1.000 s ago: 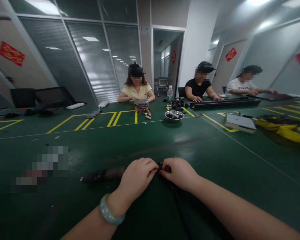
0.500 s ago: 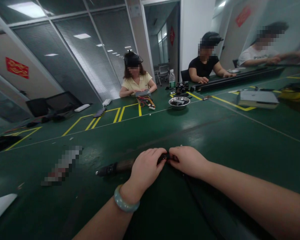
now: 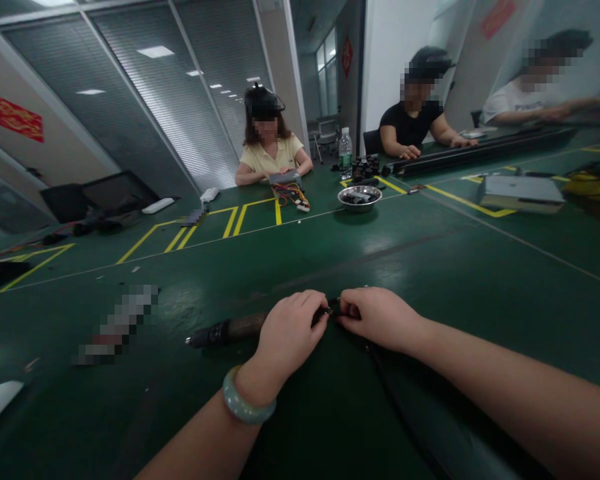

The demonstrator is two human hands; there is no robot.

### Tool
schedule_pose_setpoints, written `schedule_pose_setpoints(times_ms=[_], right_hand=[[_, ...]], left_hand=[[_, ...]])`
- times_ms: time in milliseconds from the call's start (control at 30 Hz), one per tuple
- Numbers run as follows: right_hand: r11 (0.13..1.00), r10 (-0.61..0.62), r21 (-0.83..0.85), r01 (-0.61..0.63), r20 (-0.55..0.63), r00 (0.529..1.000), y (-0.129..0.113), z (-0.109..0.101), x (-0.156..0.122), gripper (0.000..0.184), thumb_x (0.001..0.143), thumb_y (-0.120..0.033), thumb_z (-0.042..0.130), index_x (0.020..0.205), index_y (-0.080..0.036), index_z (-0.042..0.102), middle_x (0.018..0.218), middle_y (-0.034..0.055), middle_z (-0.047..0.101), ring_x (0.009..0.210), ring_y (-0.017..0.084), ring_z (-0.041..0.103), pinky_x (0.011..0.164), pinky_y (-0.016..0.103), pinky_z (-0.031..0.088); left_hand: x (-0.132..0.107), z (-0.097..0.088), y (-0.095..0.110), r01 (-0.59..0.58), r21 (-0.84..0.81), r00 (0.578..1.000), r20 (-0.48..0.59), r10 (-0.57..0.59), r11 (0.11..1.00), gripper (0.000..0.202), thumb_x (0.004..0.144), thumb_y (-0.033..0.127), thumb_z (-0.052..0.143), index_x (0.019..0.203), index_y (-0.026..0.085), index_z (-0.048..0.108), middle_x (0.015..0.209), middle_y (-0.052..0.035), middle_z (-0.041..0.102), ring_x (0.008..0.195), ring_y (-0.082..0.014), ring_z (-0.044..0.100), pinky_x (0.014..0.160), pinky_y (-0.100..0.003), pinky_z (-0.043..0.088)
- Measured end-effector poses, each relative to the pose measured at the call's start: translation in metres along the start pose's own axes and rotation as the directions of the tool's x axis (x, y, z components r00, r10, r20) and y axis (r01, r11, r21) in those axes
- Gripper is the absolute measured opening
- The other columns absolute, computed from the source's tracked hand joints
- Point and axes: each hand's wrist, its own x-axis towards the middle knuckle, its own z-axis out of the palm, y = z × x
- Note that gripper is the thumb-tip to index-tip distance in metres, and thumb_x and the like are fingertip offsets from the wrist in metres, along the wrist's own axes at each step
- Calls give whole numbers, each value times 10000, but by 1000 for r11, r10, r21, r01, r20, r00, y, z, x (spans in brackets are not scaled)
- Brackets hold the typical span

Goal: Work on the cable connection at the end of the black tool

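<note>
Green counter (image 3: 220, 267) ahead of me, and toward its near edge I've got left hand (image 3: 293, 327) and right hand (image 3: 380, 317) side by side, both pinched narrow. There's the tool (image 3: 245, 328), partly behind the left, tip toward the counter's left side; cable (image 3: 387, 383) running toward the near edge; and, in both pinches, a dark piece (image 3: 333, 309).

Dim, with pale glare on the green tabletop (image 3: 240, 267). Lamp reflections (image 3: 155, 51) dot the glass panels (image 3: 145, 100); the right edge seems blurred.
</note>
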Motion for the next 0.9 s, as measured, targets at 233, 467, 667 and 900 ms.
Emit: schedule_pose_setpoints(times_ms=[233, 467, 667, 900], right_hand=[[1000, 3, 14, -4, 4, 1000, -1, -1, 0, 78, 810, -303, 635, 807, -226, 633, 754, -20, 653, 673, 135, 572, 614, 256, 354], [999, -15, 44, 16, -23, 1000, -1, -3, -2, 77, 806, -305, 628, 806, -228, 630, 758, -22, 663, 698, 144, 582, 607, 242, 353], [997, -38, 67, 39, -9, 999, -2, -9, -3, 112, 816, -333, 631, 814, -221, 636, 768, -13, 670, 718, 151, 591, 604, 237, 362], [997, -15, 76, 17, -21, 1000, -6, -11, -8, 152, 834, -360, 617, 820, -212, 645, 779, -5, 669, 738, 149, 597, 635, 235, 381]], left_hand=[[0, -1, 0, 3, -2, 1000, 14, -3, 1000, 107, 867, 224, 583, 974, 232, 579, 1029, -10, 634, 959, -197, 589, 850, -349, 462], [-1, -6, 5, 8, -8, 1000, 12, -7, 1000, 129, 866, 205, 588, 992, 226, 568, 973, -2, 624, 916, -185, 581, 816, -336, 451], [-2, -12, 10, 27, 1, 1000, 5, -27, 1000, 100, 880, 251, 593, 971, 218, 570, 965, -13, 624, 900, -186, 588, 804, -332, 456], [-5, -20, 17, 28, 30, 1000, 10, -28, 999, 97, 895, 234, 560, 989, 214, 566, 982, -16, 621, 921, -182, 595, 812, -329, 468]])
